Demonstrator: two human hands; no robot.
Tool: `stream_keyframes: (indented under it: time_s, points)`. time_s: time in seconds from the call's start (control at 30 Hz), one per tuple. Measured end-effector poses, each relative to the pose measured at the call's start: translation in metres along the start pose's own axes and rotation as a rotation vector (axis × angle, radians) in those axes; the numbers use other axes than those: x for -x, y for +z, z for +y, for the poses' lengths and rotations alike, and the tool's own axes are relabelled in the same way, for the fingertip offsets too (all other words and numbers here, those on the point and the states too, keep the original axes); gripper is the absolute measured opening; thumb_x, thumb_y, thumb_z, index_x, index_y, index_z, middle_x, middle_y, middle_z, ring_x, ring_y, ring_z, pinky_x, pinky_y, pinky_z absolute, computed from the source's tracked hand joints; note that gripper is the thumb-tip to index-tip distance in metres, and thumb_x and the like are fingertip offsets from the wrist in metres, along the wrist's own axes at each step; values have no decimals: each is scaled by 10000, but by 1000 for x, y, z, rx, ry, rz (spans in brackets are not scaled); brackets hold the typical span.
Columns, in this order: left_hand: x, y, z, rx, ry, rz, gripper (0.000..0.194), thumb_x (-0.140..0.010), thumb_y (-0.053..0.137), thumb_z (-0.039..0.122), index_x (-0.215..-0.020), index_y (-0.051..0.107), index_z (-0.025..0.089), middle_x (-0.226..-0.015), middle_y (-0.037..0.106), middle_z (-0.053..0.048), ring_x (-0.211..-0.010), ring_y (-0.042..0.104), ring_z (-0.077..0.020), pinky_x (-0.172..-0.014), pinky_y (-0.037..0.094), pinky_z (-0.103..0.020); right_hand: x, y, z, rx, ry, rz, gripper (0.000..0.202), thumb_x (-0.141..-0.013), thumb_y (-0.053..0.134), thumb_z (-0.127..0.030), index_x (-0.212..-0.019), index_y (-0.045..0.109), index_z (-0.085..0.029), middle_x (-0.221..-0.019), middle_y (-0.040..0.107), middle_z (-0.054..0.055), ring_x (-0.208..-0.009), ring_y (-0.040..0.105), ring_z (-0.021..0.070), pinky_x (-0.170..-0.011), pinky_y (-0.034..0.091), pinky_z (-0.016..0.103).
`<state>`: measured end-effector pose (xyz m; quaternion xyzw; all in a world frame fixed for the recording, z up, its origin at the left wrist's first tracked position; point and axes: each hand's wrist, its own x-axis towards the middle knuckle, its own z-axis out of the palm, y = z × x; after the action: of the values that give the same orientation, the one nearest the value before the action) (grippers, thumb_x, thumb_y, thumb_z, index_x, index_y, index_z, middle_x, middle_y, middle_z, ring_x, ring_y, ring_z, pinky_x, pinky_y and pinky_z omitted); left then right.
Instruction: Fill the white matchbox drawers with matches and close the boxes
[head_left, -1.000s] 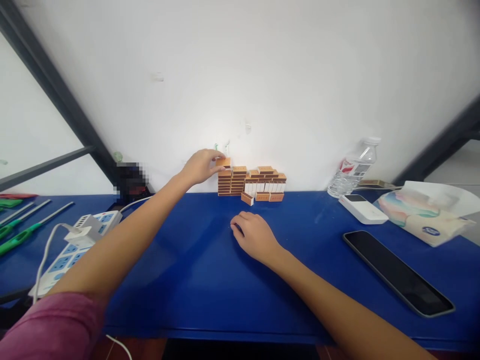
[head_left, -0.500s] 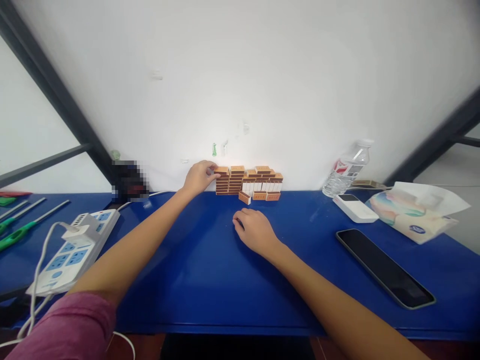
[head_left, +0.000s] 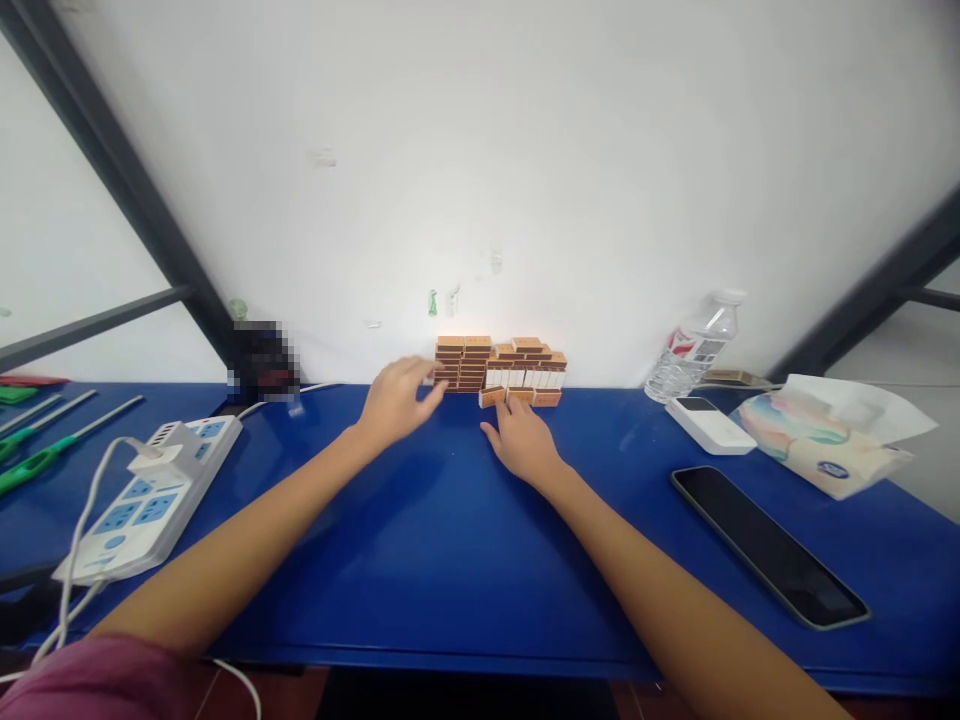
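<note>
Against the wall stand two flat-piled columns of matchboxes (head_left: pixel 463 365), with upright white-sided matchboxes (head_left: pixel 525 376) to their right and more boxes lying on top of those. A short front row of matchboxes (head_left: pixel 547 397) stands before them; its leftmost matchbox (head_left: pixel 491 397) is slightly tilted. My left hand (head_left: pixel 401 402) is beside the left column, thumb and fingers apart, holding nothing. My right hand (head_left: pixel 521 437) is at the front row, thumb spread away and fingertips against the boxes, with nothing gripped.
On the blue table (head_left: pixel 405 560), a white power strip (head_left: pixel 161 500) with cables and green-handled tools (head_left: pixel 37 465) lie left. At right are a plastic bottle (head_left: pixel 694 345), a white device (head_left: pixel 710 425), a tissue pack (head_left: pixel 825 435) and a phone (head_left: pixel 769 545).
My left hand has come off the top of the left column and moved down. My right hand has moved forward to the front row, its fingers more open. The tilted leftmost box has turned.
</note>
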<state>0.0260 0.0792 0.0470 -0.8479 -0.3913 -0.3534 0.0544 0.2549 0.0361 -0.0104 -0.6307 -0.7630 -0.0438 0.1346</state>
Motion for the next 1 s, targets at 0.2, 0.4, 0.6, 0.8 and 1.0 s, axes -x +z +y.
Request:
stream_keyframes:
  time_s: [0.2,0.4,0.6,0.8,1.0]
  points:
    - [67,-2,-18,32,65,-137,215,-1009,586,332,-1099,735,204,-854,735,-35,-781,681,-188,-785,560,-346,-7,2,-10,38,-50,12,423,-1106,396,-374,-1357,630,-127,-1333,629,222,-1250,583,319,-983,494,404]
    - [70,3,-30,29,44,-135,229,-1019,585,334,-1137,735,209,-850,732,-28,-776,687,-184,-752,558,-330,-9,4,-2,55,24,2,471,-1105,392,-421,-1270,678,-85,-1316,640,238,-1217,613,325,-966,507,404]
    - [72,1,-12,12,151,-196,227,-1031,575,318,-1162,725,209,-903,763,-47,-833,709,-210,-815,560,-371,11,-44,18,9,5,-10,340,-1055,516,-395,-1217,715,-171,-1264,708,163,-1179,649,298,-983,502,394]
    - [74,1,-7,-31,226,-257,224,-1053,543,319,-1107,730,208,-904,765,-59,-859,711,-226,-810,549,-383,146,-75,174,-51,376,82,725,-764,611,-862,-1191,732,-288,-1144,737,224,-1060,693,357,-898,484,505]
    - [75,3,0,-5,231,-289,202,-1045,557,307,-1083,727,204,-910,772,-52,-852,706,-226,-785,542,-371,234,-35,277,4,623,110,835,-337,778,-929,-905,805,-317,-957,716,289,-870,747,373,-785,459,520]
